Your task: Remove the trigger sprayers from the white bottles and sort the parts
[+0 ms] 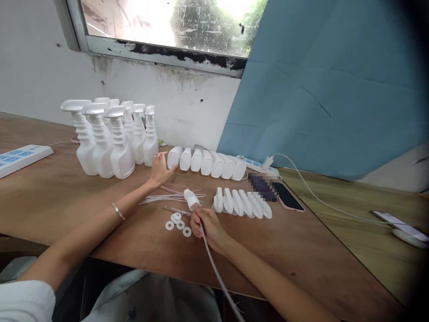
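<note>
My left hand (160, 171) reaches to the near end of a row of white bottles lying on their sides. Its thumb and fingers are around the leftmost white bottle (174, 157), which is still in line with the others. In my right hand (209, 227) is a white spray head (191, 198), with a long thin tube (214, 270) trailing from it toward me. Just left of that hand lie several white ring washers (180, 225) and a slim metal tool (176, 210). Thin clear tubes (157, 198) are spread between my two hands.
Assembled white spray bottles (122, 154) stand at the back left. More white spray heads (237, 203) lie in a row at right, near a phone (288, 197). Power strips (25, 158) sit at left and behind the bottle row. Another phone (402, 226) lies far right.
</note>
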Demonstrator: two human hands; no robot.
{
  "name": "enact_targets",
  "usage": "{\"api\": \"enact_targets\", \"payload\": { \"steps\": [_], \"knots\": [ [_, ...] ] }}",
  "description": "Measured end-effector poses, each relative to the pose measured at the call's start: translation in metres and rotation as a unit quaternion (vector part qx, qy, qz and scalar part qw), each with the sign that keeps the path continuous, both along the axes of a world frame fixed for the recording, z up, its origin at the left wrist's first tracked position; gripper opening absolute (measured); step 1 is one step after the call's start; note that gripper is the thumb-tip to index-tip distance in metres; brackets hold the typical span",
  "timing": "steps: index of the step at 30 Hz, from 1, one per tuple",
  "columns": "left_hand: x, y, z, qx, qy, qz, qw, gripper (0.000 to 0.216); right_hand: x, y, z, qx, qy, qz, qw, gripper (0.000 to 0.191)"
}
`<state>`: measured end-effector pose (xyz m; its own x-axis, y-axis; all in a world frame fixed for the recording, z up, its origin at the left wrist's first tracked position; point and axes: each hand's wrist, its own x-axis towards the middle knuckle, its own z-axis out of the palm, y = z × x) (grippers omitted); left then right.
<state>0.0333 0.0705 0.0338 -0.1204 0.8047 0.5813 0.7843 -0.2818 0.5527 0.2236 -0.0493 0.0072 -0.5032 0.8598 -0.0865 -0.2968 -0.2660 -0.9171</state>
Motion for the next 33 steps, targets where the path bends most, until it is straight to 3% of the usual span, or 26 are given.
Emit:
{"api": "enact_targets", "payload": {
  "steps": [2, 4, 6, 8, 10, 13, 18, 22, 29, 33],
  "knots": [
    [0.004, -0.027, 0.01, 0.002, -0.009, -0.124, 0.992, 0.044, 0.001, 0.002, 0.001, -0.004, -0.01, 0.041, 0.999, 0.046],
    [0.011, -0.056, 0.024, -0.066, -0.015, -0.283, 0.957, 0.035, 0.002, 0.003, 0.003, -0.007, -0.008, 0.068, 0.998, 0.046],
    [0.016, -0.078, 0.034, -0.168, -0.01, -0.435, 0.885, 0.032, 0.002, 0.003, 0.003, 0.001, -0.008, 0.092, 0.996, 0.046],
    [0.019, -0.091, 0.037, -0.252, -0.005, -0.514, 0.82, 0.033, 0.004, 0.003, 0.001, 0.027, -0.021, 0.125, 0.992, 0.046],
    [0.02, -0.093, 0.032, -0.298, -0.017, -0.533, 0.792, 0.036, 0.006, 0.003, -0.001, 0.057, -0.046, 0.172, 0.982, 0.045],
    [0.02, -0.089, 0.02, -0.331, -0.045, -0.522, 0.785, 0.034, 0.007, 0.003, -0.003, 0.08, -0.063, 0.216, 0.971, 0.042],
    [0.018, -0.087, 0.011, -0.381, -0.07, -0.489, 0.781, 0.029, 0.003, -0.001, -0.002, 0.119, -0.057, 0.229, 0.965, 0.042],
    [0.017, -0.088, 0.01, -0.445, -0.101, -0.506, 0.732, 0.028, 0.0, -0.004, 0.004, 0.146, -0.031, 0.275, 0.95, 0.043],
    [0.021, -0.082, 0.007, -0.463, -0.07, -0.544, 0.697, 0.028, 0.0, 0.003, -0.001, 0.152, 0.008, 0.362, 0.92, 0.041],
    [0.03, -0.078, 0.006, -0.426, -0.001, -0.597, 0.68, 0.025, -0.002, 0.009, -0.004, 0.136, 0.0, 0.421, 0.897, 0.043]
  ]
}}
